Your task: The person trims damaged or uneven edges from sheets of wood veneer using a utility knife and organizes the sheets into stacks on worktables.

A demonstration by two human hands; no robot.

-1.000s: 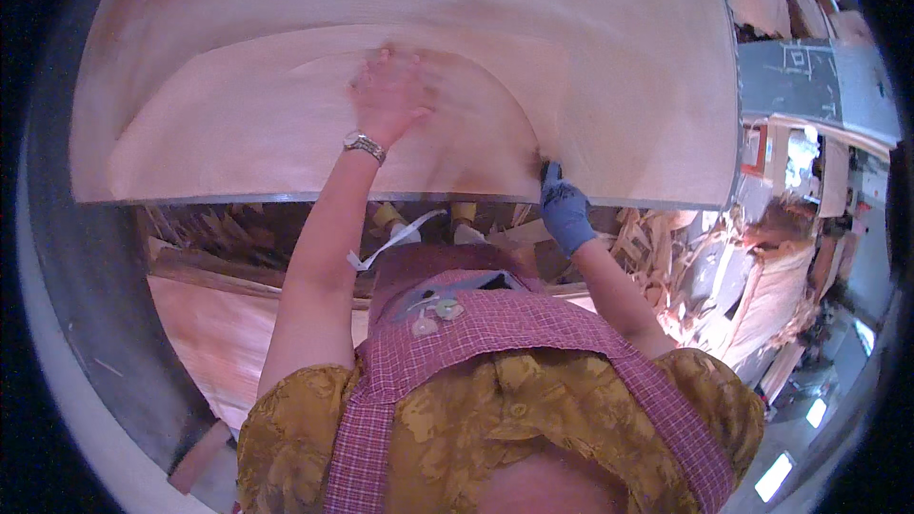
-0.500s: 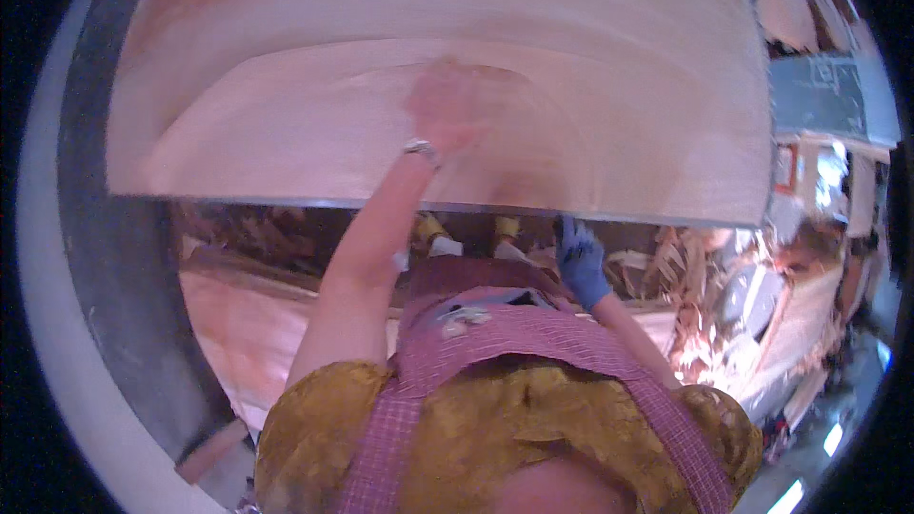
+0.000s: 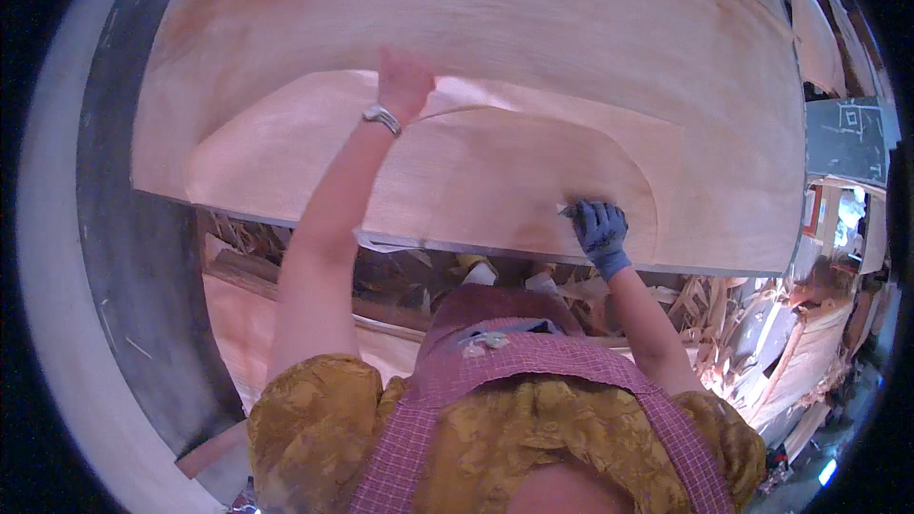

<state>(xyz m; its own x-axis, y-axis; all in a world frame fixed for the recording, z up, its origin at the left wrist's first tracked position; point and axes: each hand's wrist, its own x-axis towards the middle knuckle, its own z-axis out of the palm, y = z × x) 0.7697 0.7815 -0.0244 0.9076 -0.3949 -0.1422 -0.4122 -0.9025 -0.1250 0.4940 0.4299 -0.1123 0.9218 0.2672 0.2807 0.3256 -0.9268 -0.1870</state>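
Thin sheets of pale wood veneer [image 3: 533, 48] lie stacked on a wide table. My left hand [image 3: 404, 81], bare with a metal watch at the wrist, lies flat on the top veneer sheet [image 3: 476, 171], far across the table. My right hand [image 3: 598, 230] wears a blue glove and rests on the same sheet near the table's front edge; its fingers seem to pinch the sheet, though the grip is not clear. The top sheet's near edge curls up between my two arms.
The table's metal front edge [image 3: 705, 269] runs below the sheets. Under and to the right lie heaps of broken veneer scraps [image 3: 762, 324]. More veneer [image 3: 243, 324] lies low on the left. A grey curved wall [image 3: 133, 257] stands at the left.
My left hand has slid farther across the sheets. My gloved right hand has moved up from the table's edge onto the top sheet. The view has shifted.
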